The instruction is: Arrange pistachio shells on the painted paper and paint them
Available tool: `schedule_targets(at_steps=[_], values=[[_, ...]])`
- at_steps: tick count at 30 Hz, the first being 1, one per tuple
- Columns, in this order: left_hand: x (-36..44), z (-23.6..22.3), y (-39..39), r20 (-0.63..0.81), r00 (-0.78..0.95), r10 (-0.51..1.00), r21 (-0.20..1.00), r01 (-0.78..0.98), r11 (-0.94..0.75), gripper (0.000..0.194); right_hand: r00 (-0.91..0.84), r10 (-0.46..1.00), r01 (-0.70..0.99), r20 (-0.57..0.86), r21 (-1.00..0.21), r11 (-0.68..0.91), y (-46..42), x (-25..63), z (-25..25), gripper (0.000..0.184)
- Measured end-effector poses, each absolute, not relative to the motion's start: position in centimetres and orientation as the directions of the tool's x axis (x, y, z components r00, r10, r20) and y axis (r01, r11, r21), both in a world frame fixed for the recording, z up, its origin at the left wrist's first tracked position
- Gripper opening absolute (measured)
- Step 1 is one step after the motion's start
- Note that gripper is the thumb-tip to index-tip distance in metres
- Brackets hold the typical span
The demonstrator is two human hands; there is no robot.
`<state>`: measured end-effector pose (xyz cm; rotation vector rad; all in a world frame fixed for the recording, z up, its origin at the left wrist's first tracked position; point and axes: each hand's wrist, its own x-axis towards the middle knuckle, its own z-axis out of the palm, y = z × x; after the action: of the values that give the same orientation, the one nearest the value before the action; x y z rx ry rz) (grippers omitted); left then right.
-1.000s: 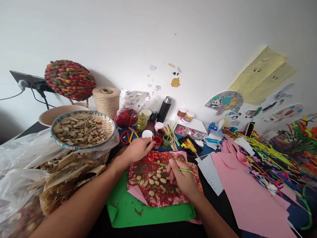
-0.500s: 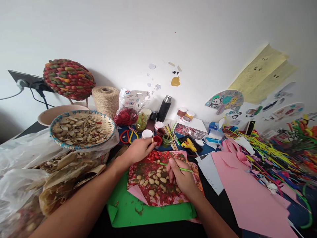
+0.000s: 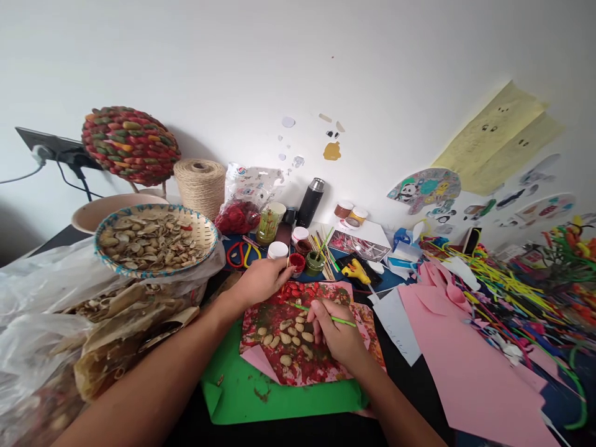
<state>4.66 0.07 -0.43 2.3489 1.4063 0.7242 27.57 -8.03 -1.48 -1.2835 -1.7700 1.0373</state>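
Note:
My left hand (image 3: 263, 280) reaches to the back of the paint-smeared pink sheet (image 3: 321, 370), its fingers closed at the side of a small jar of red paint (image 3: 297, 263). A thin green paintbrush (image 3: 343, 321) is pinched in my right hand (image 3: 339, 332), its tip pointing left over the sheet. Below and left of the brush lie several unpainted peanut shells (image 3: 285, 338). Red-painted shells (image 3: 298, 289) sit at the sheet's back edge, just in front of the jar. Under the pink sheet is a green sheet (image 3: 279, 406).
A basket of shells (image 3: 212, 239) and plastic bags (image 3: 32, 347) fill the left. Behind the sheet stand a green paint jar (image 3: 315, 264), scissors (image 3: 242, 254), a black flask (image 3: 311, 203) and a yellow glue gun (image 3: 356, 271). Pink paper (image 3: 447, 360) and pipe cleaners (image 3: 503, 282) crowd the right.
My right hand and the brush have shifted slightly left, the brush tip moving away toward the left. My left hand stays at the red paint jar. The camera view has shifted a little.

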Motion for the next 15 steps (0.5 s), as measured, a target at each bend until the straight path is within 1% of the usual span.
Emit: schedule_targets(at_steps=[5, 11, 15], values=[[4.8, -0.4, 0.0, 0.267, 0.396, 0.879, 0.484, 0.733, -0.478, 0.033, -0.254, 0.964, 0.37, 0.072, -0.914, 0.166, -7.9, 26.6, -1.4, 0.058], [4.6, -0.5, 0.1, 0.272, 0.384, 0.882, 0.468, 0.748, -0.47, 0.034, -0.298, 0.949, 0.389, 0.107, -0.894, 0.223, -7.8, 26.0, -0.9, 0.054], [4.6, -0.3, 0.1, 0.249, 0.388, 0.887, 0.466, 0.755, -0.461, 0.033, -0.271, 0.959, 0.399, 0.081, -0.898, 0.189, -8.1, 27.0, -1.2, 0.055]])
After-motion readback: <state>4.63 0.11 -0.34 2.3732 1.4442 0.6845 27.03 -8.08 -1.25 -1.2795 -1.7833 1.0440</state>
